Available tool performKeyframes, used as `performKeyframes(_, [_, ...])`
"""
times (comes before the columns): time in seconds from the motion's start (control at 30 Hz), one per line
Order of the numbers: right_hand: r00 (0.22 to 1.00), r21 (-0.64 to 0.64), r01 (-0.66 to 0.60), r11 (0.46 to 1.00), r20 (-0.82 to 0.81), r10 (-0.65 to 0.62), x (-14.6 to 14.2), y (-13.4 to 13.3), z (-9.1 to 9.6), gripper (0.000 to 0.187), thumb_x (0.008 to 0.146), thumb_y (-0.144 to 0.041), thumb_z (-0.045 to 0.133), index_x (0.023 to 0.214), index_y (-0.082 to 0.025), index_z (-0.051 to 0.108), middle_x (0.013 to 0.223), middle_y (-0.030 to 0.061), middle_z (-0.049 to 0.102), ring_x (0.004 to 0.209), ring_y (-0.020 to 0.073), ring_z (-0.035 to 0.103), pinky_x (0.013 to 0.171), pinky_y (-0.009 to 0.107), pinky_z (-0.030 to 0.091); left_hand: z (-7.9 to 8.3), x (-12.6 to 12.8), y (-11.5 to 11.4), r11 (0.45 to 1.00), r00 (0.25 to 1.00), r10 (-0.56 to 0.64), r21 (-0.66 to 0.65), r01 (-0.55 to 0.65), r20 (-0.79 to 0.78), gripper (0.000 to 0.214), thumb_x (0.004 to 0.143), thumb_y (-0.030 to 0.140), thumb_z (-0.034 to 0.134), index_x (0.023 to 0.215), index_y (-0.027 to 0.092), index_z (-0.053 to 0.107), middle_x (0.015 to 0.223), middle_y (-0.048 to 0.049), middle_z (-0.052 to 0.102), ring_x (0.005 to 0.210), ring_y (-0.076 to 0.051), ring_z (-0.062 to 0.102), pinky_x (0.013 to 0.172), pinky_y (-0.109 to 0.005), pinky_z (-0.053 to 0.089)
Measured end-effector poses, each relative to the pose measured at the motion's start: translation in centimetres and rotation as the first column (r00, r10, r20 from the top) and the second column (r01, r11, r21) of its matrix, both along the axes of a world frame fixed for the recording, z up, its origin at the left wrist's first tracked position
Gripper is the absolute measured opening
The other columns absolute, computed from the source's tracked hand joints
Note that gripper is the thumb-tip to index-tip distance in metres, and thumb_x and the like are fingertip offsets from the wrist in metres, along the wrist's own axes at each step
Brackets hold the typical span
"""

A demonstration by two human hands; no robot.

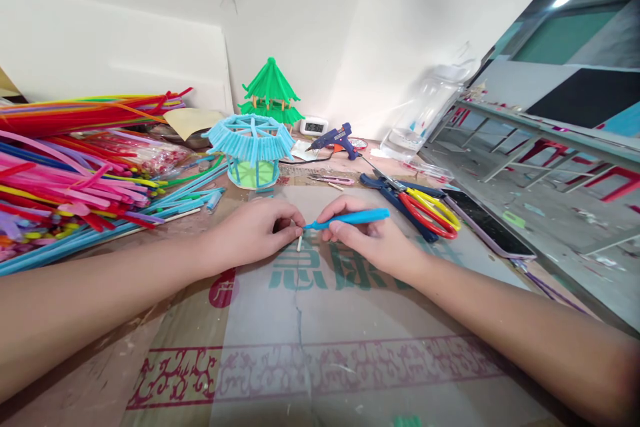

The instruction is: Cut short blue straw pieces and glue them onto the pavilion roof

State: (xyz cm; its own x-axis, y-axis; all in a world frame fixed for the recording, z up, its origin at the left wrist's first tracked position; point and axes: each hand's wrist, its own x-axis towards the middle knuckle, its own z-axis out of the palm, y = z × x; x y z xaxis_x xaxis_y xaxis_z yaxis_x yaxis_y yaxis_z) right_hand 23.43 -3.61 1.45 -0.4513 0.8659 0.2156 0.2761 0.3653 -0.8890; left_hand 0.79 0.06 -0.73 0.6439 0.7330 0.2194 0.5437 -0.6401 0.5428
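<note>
My left hand is closed, its thumb and fingers pinching a thin pale stick whose lower end sticks out below the fingertips. My right hand grips a blue pen-shaped tool, its narrow tip pointing left and meeting the left fingertips. Whether the tip touches the stick is hidden by the fingers. Just behind my left hand stands a small pavilion model with a light blue fuzzy roof and a green base. Behind it is a green tiered pavilion model.
Bundles of coloured pipe cleaners are heaped at left. A blue glue gun, small clock and clear bottle stand at the back. Red-and-yellow-handled scissors, dark-handled pliers and a phone lie at right.
</note>
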Motion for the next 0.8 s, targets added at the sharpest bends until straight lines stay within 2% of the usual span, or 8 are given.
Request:
performKeyframes(0.07, [1.0, -0.044, -0.015, 0.999, -0.015, 0.014, 0.0, 0.0, -0.1, 0.009, 0.088, -0.027, 0.06, 0.093, -0.02, 0.058, 0.078, 0.0022, 0.067, 0.073, 0.0155, 0.063, 0.064, 0.028, 0.049, 0.0, 0.0, 0.0, 1.0, 1.0, -0.003, -0.007, 0.003, 0.001, 0.018, 0.091, 0.029, 0.057, 0.095, 0.021, 0.072, 0.074, 0.0012, 0.064, 0.067, -0.013, 0.055, 0.06, -0.025, 0.035])
performKeyframes(0.17, [0.999, -0.08, 0.039, 0.996, -0.028, -0.041, -0.3, 0.1, -0.4, 0.008, 0.087, -0.025, 0.06, 0.088, -0.02, 0.053, 0.07, 0.0003, 0.065, 0.065, 0.0143, 0.061, 0.058, 0.026, 0.046, 0.0, 0.0, 0.1, 1.0, 1.0, -0.005, -0.017, 0.005, 0.01, 0.018, 0.091, 0.028, 0.056, 0.096, 0.021, 0.072, 0.075, 0.0009, 0.065, 0.067, -0.013, 0.056, 0.06, -0.024, 0.035])
performKeyframes(0.3, [0.996, -0.032, 0.093, 0.995, 0.017, -0.092, -0.6, 0.3, -0.7, 0.007, 0.084, -0.024, 0.061, 0.086, -0.02, 0.055, 0.07, -0.0003, 0.062, 0.064, 0.014, 0.058, 0.057, 0.026, 0.045, -0.1, 0.1, 0.1, 1.0, 1.0, -0.007, -0.003, 0.007, 0.018, 0.02, 0.091, 0.028, 0.054, 0.097, 0.021, 0.072, 0.074, 0.001, 0.064, 0.066, -0.013, 0.056, 0.06, -0.025, 0.036])
performKeyframes(0.47, [0.996, 0.034, 0.082, 0.996, 0.042, -0.084, -0.6, 0.4, -0.8, 0.005, 0.084, -0.022, 0.06, 0.084, -0.021, 0.055, 0.072, -0.0003, 0.061, 0.067, 0.015, 0.057, 0.059, 0.027, 0.045, 0.5, -0.1, -0.2, 1.0, 0.999, -0.014, 0.009, 0.014, -0.029, 0.019, 0.085, 0.025, 0.057, 0.096, 0.021, 0.071, 0.072, 0.0019, 0.061, 0.067, -0.013, 0.055, 0.062, -0.026, 0.037])
performKeyframes(0.6, [0.995, 0.061, 0.077, 0.995, 0.052, -0.08, -0.6, 0.6, -0.9, 0.005, 0.085, -0.024, 0.058, 0.085, -0.021, 0.055, 0.073, 0.0005, 0.062, 0.067, 0.0166, 0.059, 0.059, 0.029, 0.046, 1.1, -0.5, -0.2, 0.997, 0.991, -0.059, 0.042, 0.065, -0.124, 0.026, 0.08, 0.038, 0.066, 0.1, 0.021, 0.068, 0.076, 0.0018, 0.059, 0.07, -0.016, 0.054, 0.062, -0.027, 0.037])
performKeyframes(0.8, [0.994, 0.062, 0.073, 0.995, 0.079, -0.078, -0.5, 0.6, -0.8, 0.007, 0.086, -0.026, 0.058, 0.085, -0.02, 0.055, 0.073, 0.0011, 0.063, 0.066, 0.0168, 0.06, 0.059, 0.029, 0.047, 1.0, -0.7, 0.2, 0.996, 0.985, -0.08, 0.012, 0.083, -0.155, 0.033, 0.084, 0.047, 0.063, 0.103, 0.02, 0.066, 0.082, -0.0002, 0.06, 0.074, -0.017, 0.055, 0.065, -0.029, 0.038])
